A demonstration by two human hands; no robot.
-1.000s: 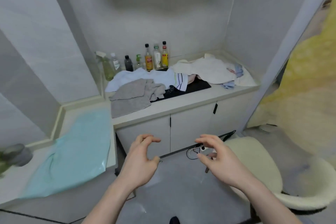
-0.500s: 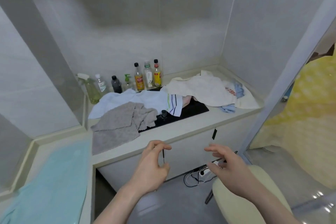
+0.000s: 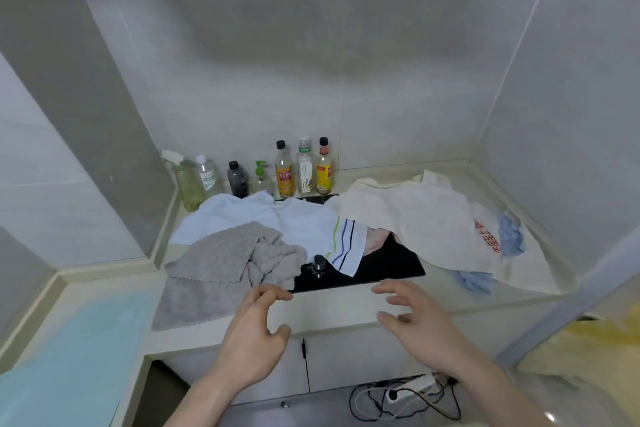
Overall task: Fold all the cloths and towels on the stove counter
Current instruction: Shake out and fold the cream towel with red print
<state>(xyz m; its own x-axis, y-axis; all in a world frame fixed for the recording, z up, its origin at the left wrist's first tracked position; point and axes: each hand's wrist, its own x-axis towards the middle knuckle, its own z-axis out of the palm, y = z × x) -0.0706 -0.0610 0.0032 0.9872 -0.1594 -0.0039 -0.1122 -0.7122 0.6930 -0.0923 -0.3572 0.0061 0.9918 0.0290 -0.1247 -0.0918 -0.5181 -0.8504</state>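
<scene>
Hovering over counter front edge (image 3: 332,315): left hand (image 3: 252,333) and right hand (image 3: 415,322), fingers loosely spread, both holding nothing. Grey cloth (image 3: 221,267) lying crumpled just beyond left hand, overhanging black stovetop (image 3: 381,267). White striped towel (image 3: 304,229) sprawling behind it. Cream cloth (image 3: 415,218) draping over stovetop's right side, blue cloth (image 3: 509,232) peeking out beneath. Bottles (image 3: 304,166) standing along back wall.

The stove counter (image 3: 332,308) carries a black cooktop (image 3: 381,267) beyond the fingertips (image 3: 282,295), a grey cloth (image 3: 221,263) to their left, white towel (image 3: 298,222), cream cloth (image 3: 415,218), 7 bottles (image 3: 304,170) behind.
</scene>
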